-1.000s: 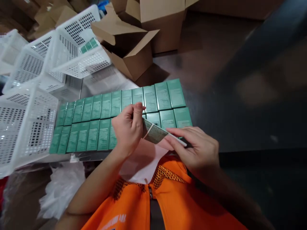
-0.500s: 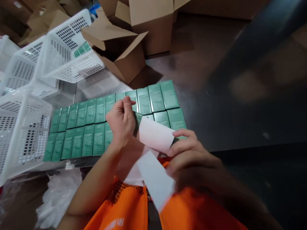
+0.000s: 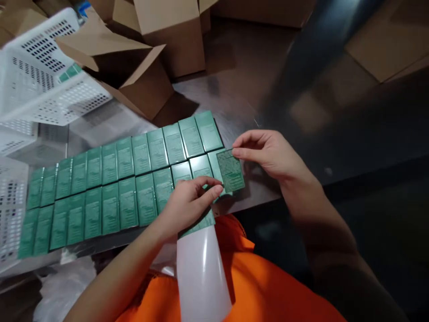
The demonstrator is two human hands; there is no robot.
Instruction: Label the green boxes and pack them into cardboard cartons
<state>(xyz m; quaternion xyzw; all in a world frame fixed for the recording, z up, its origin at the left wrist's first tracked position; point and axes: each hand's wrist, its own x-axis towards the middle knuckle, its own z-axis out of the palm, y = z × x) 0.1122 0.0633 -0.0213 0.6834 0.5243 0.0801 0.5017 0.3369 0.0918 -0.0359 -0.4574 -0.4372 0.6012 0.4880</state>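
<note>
My right hand (image 3: 268,154) pinches thin, flat green label (image 3: 232,172) by upper corner, my left hand (image 3: 189,201) by lower; forearms slant inward. Glossy white strip (image 3: 203,273) hangs curved below left. Label over end of rectangular green boxes (image 3: 127,203), metal desk (image 3: 254,105) beneath.

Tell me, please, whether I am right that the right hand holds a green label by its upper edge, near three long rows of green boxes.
Not quite: the head view shows two long rows of green boxes, not three. The right hand does hold the green label by its upper edge, near them.

Bare hands (image 3: 268,155), bright orange garment (image 3: 271,286)
</note>
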